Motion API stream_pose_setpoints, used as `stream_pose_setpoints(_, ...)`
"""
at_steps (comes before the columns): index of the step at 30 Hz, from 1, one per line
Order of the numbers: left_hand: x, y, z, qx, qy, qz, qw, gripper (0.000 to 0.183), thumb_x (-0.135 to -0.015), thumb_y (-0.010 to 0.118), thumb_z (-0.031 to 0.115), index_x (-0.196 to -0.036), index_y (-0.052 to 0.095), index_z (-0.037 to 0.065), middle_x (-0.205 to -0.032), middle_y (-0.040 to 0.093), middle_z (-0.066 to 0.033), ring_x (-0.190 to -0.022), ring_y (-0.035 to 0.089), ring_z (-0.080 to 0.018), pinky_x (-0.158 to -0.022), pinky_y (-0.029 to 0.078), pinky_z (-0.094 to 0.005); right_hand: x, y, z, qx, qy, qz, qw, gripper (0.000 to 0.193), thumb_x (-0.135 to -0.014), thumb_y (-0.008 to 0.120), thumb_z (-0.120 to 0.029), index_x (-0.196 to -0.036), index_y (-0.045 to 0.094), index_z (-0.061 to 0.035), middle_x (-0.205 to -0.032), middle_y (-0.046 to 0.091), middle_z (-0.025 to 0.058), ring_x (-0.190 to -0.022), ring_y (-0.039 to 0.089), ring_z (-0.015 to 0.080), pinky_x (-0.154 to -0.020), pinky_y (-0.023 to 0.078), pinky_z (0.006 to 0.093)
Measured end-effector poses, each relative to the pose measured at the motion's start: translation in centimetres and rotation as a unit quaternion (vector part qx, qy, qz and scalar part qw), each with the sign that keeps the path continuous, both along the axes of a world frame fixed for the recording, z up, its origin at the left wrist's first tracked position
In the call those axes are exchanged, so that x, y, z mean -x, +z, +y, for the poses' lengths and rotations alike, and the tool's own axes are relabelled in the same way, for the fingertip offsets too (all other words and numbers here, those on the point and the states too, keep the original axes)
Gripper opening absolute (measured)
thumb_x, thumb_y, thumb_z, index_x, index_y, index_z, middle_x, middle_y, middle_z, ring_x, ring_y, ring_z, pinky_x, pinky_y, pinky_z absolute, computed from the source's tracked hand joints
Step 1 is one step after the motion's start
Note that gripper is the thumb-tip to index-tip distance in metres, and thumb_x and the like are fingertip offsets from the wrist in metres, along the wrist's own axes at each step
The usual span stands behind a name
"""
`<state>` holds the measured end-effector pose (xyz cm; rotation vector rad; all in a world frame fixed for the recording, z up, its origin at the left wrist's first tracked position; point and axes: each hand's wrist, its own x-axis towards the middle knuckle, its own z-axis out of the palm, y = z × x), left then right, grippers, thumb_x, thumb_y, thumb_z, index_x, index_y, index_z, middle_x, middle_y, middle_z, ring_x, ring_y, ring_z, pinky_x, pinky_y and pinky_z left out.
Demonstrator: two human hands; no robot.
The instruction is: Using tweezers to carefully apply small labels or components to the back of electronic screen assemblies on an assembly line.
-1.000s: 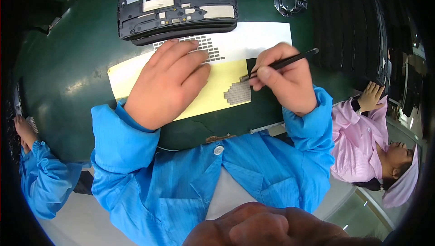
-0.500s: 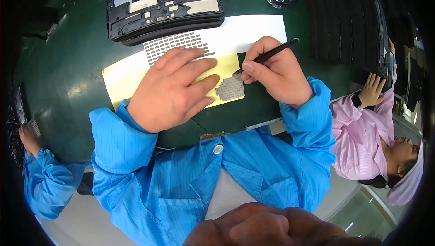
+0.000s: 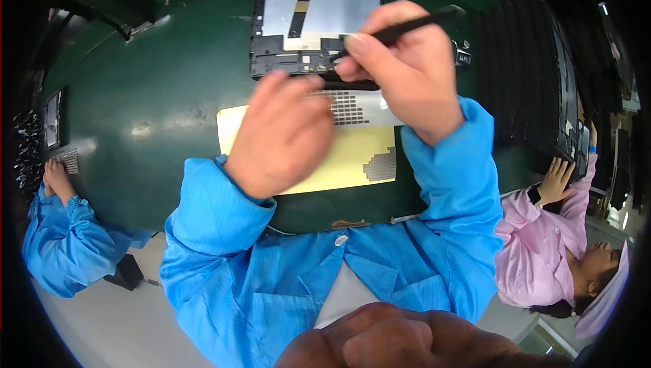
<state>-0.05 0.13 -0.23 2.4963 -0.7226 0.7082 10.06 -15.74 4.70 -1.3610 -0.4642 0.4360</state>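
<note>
My right hand pinches a slim black pen-like tool. Its tip points at the small parts along the near edge of a flat device panel, which has a silvery back and a black frame. Whether the tip touches is hard to tell. My left hand, smeared by motion, hovers over the sheets with its fingers loosely bent and nothing visible in them. Beneath it lies a yellow backing sheet bearing a block of small grey stickers. A white sheet with rows of dark stickers is partly hidden behind the hand.
A tall row of black panels stands at the right, beside a person in pink. A small round clear-and-metal item shows behind my right hand. At the far left sits a person in blue near another panel.
My right hand has moved from the yellow sheet's stickers up to the panel, with the tool still in it. My left hand has lifted and its fingers have bent. The whole view has shifted.
</note>
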Motion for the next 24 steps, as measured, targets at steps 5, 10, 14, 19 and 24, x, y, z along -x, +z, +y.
stream_pose_setpoints(5,0.0,-0.7,0.7,0.079,0.134,0.005,0.988,0.032,-0.062,0.070,0.002,-0.092,0.060,0.000,-0.102,0.057,-0.0129,-0.101,0.054,-0.0350,-0.088,0.043,-0.0480,-0.3,-1.9,0.9,0.065,0.027,-0.036,0.997,0.014,-0.084,0.061,-0.004,-0.090,0.050,0.0024,-0.079,0.059,0.0109,-0.072,0.064,0.0150,-0.061,0.054,0.0246)
stream_pose_setpoints(10,0.3,-0.9,0.7,0.074,0.142,-0.008,0.987,0.032,-0.062,0.070,0.001,-0.092,0.059,0.000,-0.100,0.057,-0.0127,-0.100,0.054,-0.0358,-0.084,0.048,-0.0438,0.2,-2.1,1.3,0.083,0.041,-0.064,0.994,0.012,-0.086,0.060,-0.003,-0.092,0.050,0.0008,-0.082,0.061,0.0099,-0.074,0.065,0.0144,-0.063,0.055,0.0238)
stream_pose_setpoints(14,0.1,-1.1,0.4,0.066,0.136,-0.012,0.988,0.031,-0.062,0.069,0.000,-0.091,0.059,0.000,-0.100,0.058,-0.0130,-0.100,0.055,-0.0361,-0.084,0.048,-0.0433,0.1,-2.5,0.9,0.088,0.042,-0.085,0.992,0.012,-0.086,0.060,-0.003,-0.092,0.050,0.0008,-0.081,0.061,0.0097,-0.074,0.066,0.0146,-0.064,0.055,0.0236)
stream_pose_setpoints(19,0.1,-1.1,0.1,0.078,0.131,-0.017,0.988,0.030,-0.062,0.069,-0.001,-0.090,0.058,0.000,-0.100,0.058,-0.0139,-0.099,0.055,-0.0373,-0.085,0.048,-0.0434,0.5,-2.9,0.4,0.071,0.026,-0.110,0.991,0.013,-0.085,0.061,-0.004,-0.090,0.050,0.0022,-0.078,0.060,0.0110,-0.071,0.064,0.0152,-0.062,0.053,0.0250)
stream_pose_setpoints(24,0.4,-0.5,-0.4,0.129,0.161,-0.030,0.978,0.027,-0.069,0.068,-0.002,-0.094,0.059,0.000,-0.100,0.058,-0.0140,-0.093,0.056,-0.0349,-0.079,0.048,-0.0400,0.3,-2.4,0.3,0.023,0.024,-0.017,0.999,0.013,-0.085,0.061,-0.004,-0.090,0.050,0.0018,-0.078,0.059,0.0100,-0.070,0.065,0.0154,-0.061,0.054,0.0246)
